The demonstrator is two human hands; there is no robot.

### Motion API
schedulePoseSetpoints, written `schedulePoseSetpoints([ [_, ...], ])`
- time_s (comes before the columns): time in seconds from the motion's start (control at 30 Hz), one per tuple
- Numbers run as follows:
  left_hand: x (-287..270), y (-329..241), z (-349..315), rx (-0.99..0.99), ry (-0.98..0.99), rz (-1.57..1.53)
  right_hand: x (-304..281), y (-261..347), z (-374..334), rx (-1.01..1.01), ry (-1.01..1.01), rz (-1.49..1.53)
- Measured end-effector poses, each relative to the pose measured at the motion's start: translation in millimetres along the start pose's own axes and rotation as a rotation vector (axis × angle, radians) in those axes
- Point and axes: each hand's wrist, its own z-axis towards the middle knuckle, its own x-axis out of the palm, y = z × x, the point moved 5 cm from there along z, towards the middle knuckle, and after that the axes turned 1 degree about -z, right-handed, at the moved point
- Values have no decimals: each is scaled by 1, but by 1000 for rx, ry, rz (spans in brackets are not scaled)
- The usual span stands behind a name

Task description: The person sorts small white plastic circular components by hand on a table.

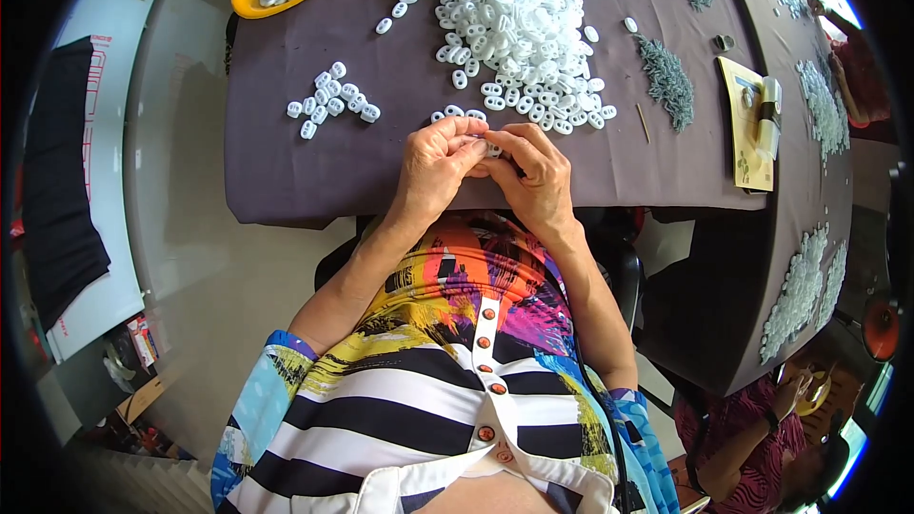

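My left hand (436,160) and my right hand (535,171) meet at the near edge of the table, fingertips pinched together. Between them is a small white oval piece with two holes (493,149), mostly covered by the fingers. Just beyond my fingers, a few similar white pieces (460,112) lie on the dark cloth. They border a large heap of white two-holed pieces (524,29). A smaller loose group of white pieces (328,100) sits apart to the left. Whether a small grey part is also in my fingers cannot be seen.
A yellow bowl (245,2) of white pieces stands far left on the dark-covered table (286,171). To the right are small grey parts (668,84), a thin stick (644,122) and a yellow packet (745,138). Another person (743,447) sits at lower right beside the adjoining table.
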Motion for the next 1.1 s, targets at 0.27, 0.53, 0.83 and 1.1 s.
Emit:
schedulePoseSetpoints([
  [0.27,2,0,-2,20,-34,41,1,-1,-1,-24,-3,-20],
  [0.53,-1,4,-3,58,-44,67,2,1,-2,-69,-7,-43],
  [0.83,0,7,-3,47,-63,93,2,3,-3,-97,-26,-72],
  [1.1,-1,11,-2,-45,-36,-74,4,2,0,-57,-29,-49],
])
